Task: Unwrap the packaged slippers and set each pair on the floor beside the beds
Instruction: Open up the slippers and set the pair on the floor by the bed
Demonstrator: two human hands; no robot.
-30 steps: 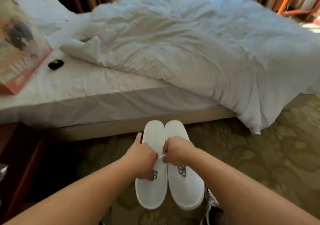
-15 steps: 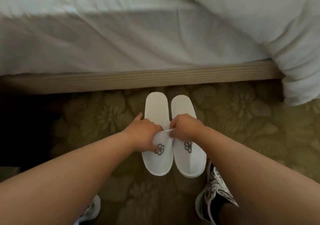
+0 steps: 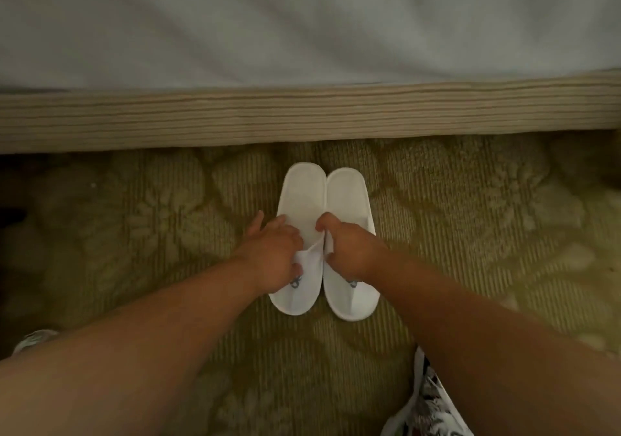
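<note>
White slippers (image 3: pixel 347 200) sat side by side on the patterned carpet (image 3: pixel 470 233), toes toward the person, right near the bed base (image 3: pixel 302 116). The left hand (image 3: pixel 272 254) and right hand (image 3: pixel 353 250) each gripped one slipper's upper, fingers curled.

No word or number can be read; the left slipper (image 3: pixel 300 200) and right slipper (image 3: pixel 349 200) each bear a small dark emblem (image 3: pixel 295 283), half hidden; illegible.

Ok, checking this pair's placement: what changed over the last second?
The left slipper and right slipper came down onto the carpet, short of the bed base. Fingers of the left hand spread along its slipper; the right hand still pinches its slipper's upper. The pair stayed side by side.
</note>
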